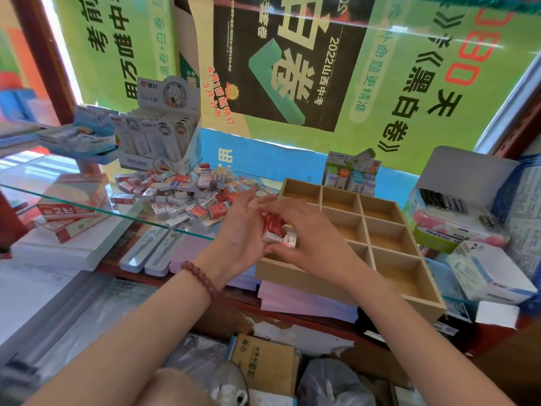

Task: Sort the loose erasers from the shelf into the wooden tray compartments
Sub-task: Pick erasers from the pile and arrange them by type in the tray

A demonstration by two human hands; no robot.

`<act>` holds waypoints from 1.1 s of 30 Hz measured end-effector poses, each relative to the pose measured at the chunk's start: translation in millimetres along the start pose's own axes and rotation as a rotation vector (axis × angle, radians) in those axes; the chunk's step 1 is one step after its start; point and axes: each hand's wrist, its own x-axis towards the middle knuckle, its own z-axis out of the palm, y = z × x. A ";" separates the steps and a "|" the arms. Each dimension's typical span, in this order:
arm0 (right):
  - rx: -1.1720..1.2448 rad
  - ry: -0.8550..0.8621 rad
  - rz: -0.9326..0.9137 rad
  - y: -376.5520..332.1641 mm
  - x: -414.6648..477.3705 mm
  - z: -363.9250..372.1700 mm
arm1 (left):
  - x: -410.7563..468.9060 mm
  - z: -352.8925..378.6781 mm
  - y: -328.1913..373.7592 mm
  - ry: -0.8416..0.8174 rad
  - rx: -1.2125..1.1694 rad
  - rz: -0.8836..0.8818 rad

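**Two hands hold a bunch of small red-and-white block erasers (274, 228) over a pale wooden grid tray (383, 238)**

The left hand (243, 230), with a dark red bead bracelet (200, 281) on its wrist, stands on edge at the tray's near-left corner. Its fingers are fairly straight and point away, and its palm is turned toward the tray. The bunch of erasers lies against that palm. The right hand (310, 230) reaches across the tray's near-left compartments. Its fingers curl over the top of the bunch and its thumb is tucked beneath, pinching the erasers against the left palm. The bunch sits above the tray's near-left compartment; whether it touches the wood cannot be told.

Left of the tray, just beyond the left hand's fingertips, a loose heap of wrapped erasers (181, 194) in red, white and blue sleeves spreads over a clear glass shelf (87, 207). Farther left and back from the tray stands a white cardboard display box of carded pens (158, 136).

Just behind the tray's far edge is a pack of pastel-capped items (351, 178), too small to identify. Right of the tray lie stacked flat boxes in pink and green (456, 230), with a white box with a blue stripe (491, 276) nearer. Below the tray's near wall sit stacks of lilac paper (298, 306). A green and black printed poster (292, 68) hangs behind the tray.
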 end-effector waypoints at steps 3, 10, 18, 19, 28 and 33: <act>0.108 0.021 0.100 -0.6 -3.0 -1.0 | -3.6 3.2 1.7 -0.006 -0.087 0.001; 0.029 0.247 0.401 -1.9 -9.5 -9.2 | -0.1 1.2 -12.4 0.072 0.548 0.141; 0.085 0.078 0.452 5.8 -14.3 -11.2 | 3.0 -3.1 -15.4 0.168 0.555 0.188; 0.038 0.044 0.436 5.9 -14.9 -11.4 | 3.4 -4.4 -14.5 0.161 0.584 0.190; -0.128 -0.142 0.611 22.4 -14.1 -17.7 | 10.2 -28.3 -19.5 -0.032 1.555 0.257; -0.423 -0.392 0.636 23.6 -8.3 -6.9 | 12.9 -36.7 -22.6 -0.193 2.043 0.281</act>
